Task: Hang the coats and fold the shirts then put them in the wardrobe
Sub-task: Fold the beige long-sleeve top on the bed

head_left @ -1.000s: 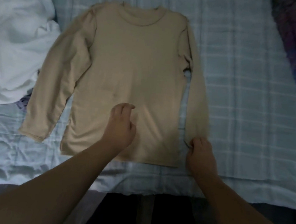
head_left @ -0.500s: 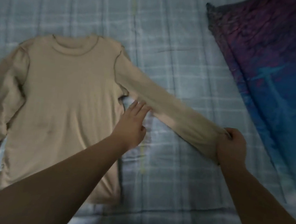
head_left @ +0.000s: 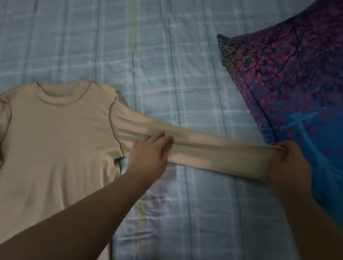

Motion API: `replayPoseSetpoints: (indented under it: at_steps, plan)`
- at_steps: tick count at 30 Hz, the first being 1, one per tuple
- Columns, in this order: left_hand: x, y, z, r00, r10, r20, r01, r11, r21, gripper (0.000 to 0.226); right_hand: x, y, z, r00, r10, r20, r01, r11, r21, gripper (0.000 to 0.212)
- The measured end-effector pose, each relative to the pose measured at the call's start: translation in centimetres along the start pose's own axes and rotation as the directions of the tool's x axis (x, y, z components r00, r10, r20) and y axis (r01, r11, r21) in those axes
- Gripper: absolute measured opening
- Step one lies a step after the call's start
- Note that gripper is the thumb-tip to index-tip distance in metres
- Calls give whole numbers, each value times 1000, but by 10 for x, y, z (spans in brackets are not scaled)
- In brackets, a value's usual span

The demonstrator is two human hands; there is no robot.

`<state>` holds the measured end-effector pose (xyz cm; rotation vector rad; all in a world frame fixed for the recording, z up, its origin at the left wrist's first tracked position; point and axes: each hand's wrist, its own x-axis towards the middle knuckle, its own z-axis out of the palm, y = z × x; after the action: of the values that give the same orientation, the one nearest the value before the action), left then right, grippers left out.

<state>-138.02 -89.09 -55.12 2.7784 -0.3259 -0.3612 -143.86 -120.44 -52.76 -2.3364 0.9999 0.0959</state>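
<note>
A beige long-sleeved shirt point(head_left: 54, 151) lies flat on the bed at the left, neck pointing away from me. Its right sleeve point(head_left: 216, 153) is stretched straight out to the right, level across the bed. My right hand point(head_left: 289, 165) grips the cuff end of that sleeve. My left hand point(head_left: 149, 155) rests on the sleeve near the armpit, fingers laid flat over the cloth. The shirt's other sleeve runs down the left edge of the view, partly cut off.
The bed is covered by a pale blue checked sheet point(head_left: 174, 56). A purple and blue patterned pillow point(head_left: 308, 91) lies at the right, close behind my right hand.
My right hand has swung the sleeve from beside the shirt's body out to the right until level. My left hand moved from the shirt's hem up to the sleeve's base. The view shifted right.
</note>
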Motion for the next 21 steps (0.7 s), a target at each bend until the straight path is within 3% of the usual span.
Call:
replayPoseSetpoints:
  at_steps: [3, 7, 9, 13, 18, 21]
  plan:
    - [33, -6, -6, 1000, -2, 29, 5, 993, -115, 46, 6, 5, -1, 998, -12, 63, 15, 999, -49, 15]
    - [68, -8, -11, 984, -67, 162, 75, 996, -42, 21, -2, 8, 9, 995, 2, 96, 1, 1000, -26, 13]
    - [74, -7, -11, 986, -80, 146, 79, 997, 13, 12, -8, 8, 13, 993, -7, 117, 9, 1000, -18, 11]
    - [77, 3, -10, 999, -50, 12, 51, 998, -35, 10, -20, 15, 16, 976, -7, 219, 26, 996, -86, 18]
    - [85, 27, -2, 997, -76, -29, 72, 989, -127, 12, -12, 30, -2, 998, 13, 58, -9, 998, -64, 10]
    - [90, 31, 9, 994, -93, -58, 81, 979, -186, 14, -9, 35, -5, 999, -1, 38, 3, 998, -63, 5]
